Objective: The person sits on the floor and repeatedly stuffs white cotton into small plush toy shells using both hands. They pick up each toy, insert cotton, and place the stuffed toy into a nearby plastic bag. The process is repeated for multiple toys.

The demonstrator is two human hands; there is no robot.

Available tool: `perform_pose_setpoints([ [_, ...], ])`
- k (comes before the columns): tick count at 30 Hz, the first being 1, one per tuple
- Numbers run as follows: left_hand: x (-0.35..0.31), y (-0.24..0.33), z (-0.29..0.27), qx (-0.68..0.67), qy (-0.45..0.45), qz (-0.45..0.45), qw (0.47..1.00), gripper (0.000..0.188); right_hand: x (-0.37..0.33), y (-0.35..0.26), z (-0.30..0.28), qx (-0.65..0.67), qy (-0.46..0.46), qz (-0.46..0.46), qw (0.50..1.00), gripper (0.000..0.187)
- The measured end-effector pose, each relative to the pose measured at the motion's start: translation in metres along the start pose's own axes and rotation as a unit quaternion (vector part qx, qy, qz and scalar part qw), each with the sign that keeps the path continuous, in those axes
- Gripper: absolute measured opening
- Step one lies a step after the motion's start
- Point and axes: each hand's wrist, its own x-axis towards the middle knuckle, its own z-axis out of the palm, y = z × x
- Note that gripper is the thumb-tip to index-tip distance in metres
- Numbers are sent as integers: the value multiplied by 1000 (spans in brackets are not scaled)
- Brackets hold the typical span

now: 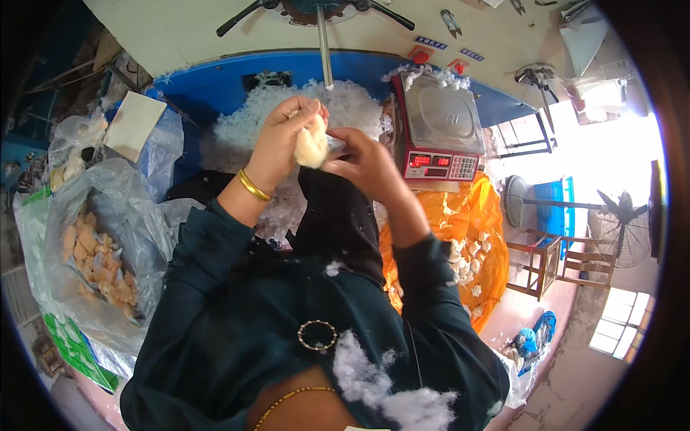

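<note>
My left hand (277, 140) is closed around a small cream plush piece (312, 147), held up in front of my lap. Close against its right side is my right hand (365, 167), fingers drawn together and slightly blurred. A small greyish, shiny thing (335, 144) shows between the right fingers and the plush piece; its kind is unclear. Behind both hands lies a heap of white fluffy stuffing (352, 104). A metal tube (324, 50) points down toward the heap from the machine above, apart from my hands.
A red digital scale (442, 122) stands at the right. Below it, an orange bag (492, 244) holds several stuffed whitish pieces. At the left, a clear plastic bag (54, 208) contains flat tan plush pieces (97, 258). A fan (619, 223) stands far right.
</note>
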Motion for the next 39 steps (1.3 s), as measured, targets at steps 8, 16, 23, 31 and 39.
perform_pose_setpoints([
  [8, -20, 22, -21, -1, -40, 48, 998, 44, 24, 20, 16, 481, -61, 121, 866, 17],
  [16, -24, 7, -15, 91, 31, 102, 990, 23, 21, 7, 20, 253, 33, 123, 959, 20],
  [23, -25, 12, -3, 143, 66, 75, 985, 18, 26, -11, 12, -24, 61, -120, 991, 18],
  [31, -15, 11, -11, 122, 17, -35, 992, 17, 34, 0, 13, 142, 125, 0, 982, 22],
  [39, 71, 15, -18, 560, 112, 279, 772, 19, 121, 11, 2, 153, 256, -24, 954, 20],
])
